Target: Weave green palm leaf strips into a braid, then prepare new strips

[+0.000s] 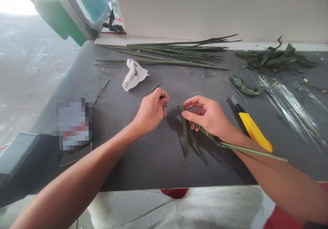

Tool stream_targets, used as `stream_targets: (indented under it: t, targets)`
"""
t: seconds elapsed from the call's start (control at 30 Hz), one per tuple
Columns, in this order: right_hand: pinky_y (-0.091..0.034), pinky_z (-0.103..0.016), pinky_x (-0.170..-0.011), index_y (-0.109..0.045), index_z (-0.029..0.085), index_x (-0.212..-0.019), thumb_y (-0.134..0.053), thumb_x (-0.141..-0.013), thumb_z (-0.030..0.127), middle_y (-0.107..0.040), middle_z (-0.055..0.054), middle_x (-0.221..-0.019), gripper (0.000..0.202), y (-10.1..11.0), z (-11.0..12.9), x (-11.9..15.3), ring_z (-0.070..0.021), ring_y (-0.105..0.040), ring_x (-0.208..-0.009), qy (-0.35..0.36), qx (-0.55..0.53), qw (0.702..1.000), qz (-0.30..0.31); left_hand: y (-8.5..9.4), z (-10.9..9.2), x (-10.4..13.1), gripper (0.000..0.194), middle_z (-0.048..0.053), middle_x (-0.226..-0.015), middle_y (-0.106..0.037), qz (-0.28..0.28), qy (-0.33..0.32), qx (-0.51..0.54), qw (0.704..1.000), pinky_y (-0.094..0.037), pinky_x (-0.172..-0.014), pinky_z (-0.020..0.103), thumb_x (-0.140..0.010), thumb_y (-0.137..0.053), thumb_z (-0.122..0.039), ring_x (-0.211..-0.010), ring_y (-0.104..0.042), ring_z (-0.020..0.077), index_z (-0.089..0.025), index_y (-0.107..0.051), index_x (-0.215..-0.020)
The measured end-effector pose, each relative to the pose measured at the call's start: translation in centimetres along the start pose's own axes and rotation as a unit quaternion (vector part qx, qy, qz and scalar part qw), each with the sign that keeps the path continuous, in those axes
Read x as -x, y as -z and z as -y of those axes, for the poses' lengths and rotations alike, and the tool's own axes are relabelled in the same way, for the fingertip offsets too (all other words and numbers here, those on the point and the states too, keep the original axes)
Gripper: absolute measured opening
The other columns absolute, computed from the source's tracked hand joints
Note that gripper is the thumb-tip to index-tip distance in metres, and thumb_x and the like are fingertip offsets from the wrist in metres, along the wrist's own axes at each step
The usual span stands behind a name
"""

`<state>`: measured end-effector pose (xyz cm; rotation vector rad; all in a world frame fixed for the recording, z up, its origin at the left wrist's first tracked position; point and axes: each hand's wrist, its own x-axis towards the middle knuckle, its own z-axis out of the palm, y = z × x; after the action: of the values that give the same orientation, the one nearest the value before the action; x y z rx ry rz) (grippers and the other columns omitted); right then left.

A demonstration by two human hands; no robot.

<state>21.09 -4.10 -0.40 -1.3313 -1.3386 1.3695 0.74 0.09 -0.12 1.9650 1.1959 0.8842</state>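
Two bare hands work close together in the head view but do not touch, a short gap between them over the counter (153, 167). The left hand (153, 110) pinches the end of a thin strand (173, 103) between thumb and fingers; the right hand (211, 115) is closed around a folded green leaf piece (206, 132), which is raised above the counter in front of the person.

The leaf piece looks light and springy, firm along its pleats yet likely to crease or split if squeezed. The pleated body seems the safest place to hold, since the loose leaf strips (185, 133) hanging below the fingers would probably bend and slip. The strand looks fine enough to need a fingertip pinch.

The long axis slants from upper left to lower right. The narrow tip points at the left hand; the opposite end runs out into a pale green stalk (256, 152) crossing the right forearm.

Just beside that forearm lies a yellow-handled cutter (255, 131), its blade end pointing away from the person. Beyond it rests another pleated piece (246, 87), curved on the counter.
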Motion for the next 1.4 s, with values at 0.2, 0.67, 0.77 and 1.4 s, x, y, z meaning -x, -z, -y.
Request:
stream_targets:
  t: [0.2,0.67,0.77,1.4]
  targets:
    - [-0.048,-0.021,-0.033,-0.066,0.021,-0.094,-0.082,-0.077,0.033,-0.068,0.001,-0.089,0.026,0.1,0.0,0.0,-0.0076,-0.058,-0.042,-0.003,-0.032,0.999,-0.008,-0.6,0.6,0.1,0.008,-0.005,-0.072,-0.058,-0.023,0.041,0.069,0.997,-0.044,-0.052,0.023,-0.094,-0.050,-0.021,-0.048,-0.058,0.0082,-0.020,-0.049,-0.086]
    - [-0.045,-0.020,-0.033,-0.063,0.019,-0.097,-0.086,-0.071,0.037,-0.066,0.004,-0.078,0.040,0.1,0.1,-0.3,-0.0070,-0.056,-0.041,-0.023,-0.124,0.991,-0.033,-1.4,-0.9,1.4,0.013,0.000,-0.087,-0.070,0.092,0.002,0.064,0.994,-0.048,-0.058,0.022,-0.092,-0.063,-0.030,-0.059,-0.060,0.0084,-0.019,-0.058,-0.096]
    - [-0.044,-0.020,-0.032,-0.063,0.019,-0.097,-0.087,-0.071,0.036,-0.065,0.004,-0.077,0.039,0.0,0.0,-0.3,-0.0070,-0.056,-0.040,-0.026,-0.130,0.991,-0.027,-1.4,-1.0,1.5,0.012,-0.001,-0.082,-0.068,0.103,-0.003,0.055,0.993,-0.047,-0.059,0.022,-0.091,-0.064,-0.028,-0.059,-0.060,0.0090,-0.019,-0.058,-0.094]
    - [-0.042,-0.019,-0.031,-0.063,0.020,-0.095,-0.086,-0.072,0.035,-0.065,0.006,-0.074,0.037,0.1,-0.2,-0.3,-0.0067,-0.055,-0.038,-0.033,-0.157,0.987,-0.016,-1.5,-0.7,1.5,0.005,-0.001,-0.084,-0.068,0.108,-0.023,0.045,0.993,-0.047,-0.060,0.023,-0.091,-0.060,-0.023,-0.060,-0.056,0.0087,-0.019,-0.057,-0.093]
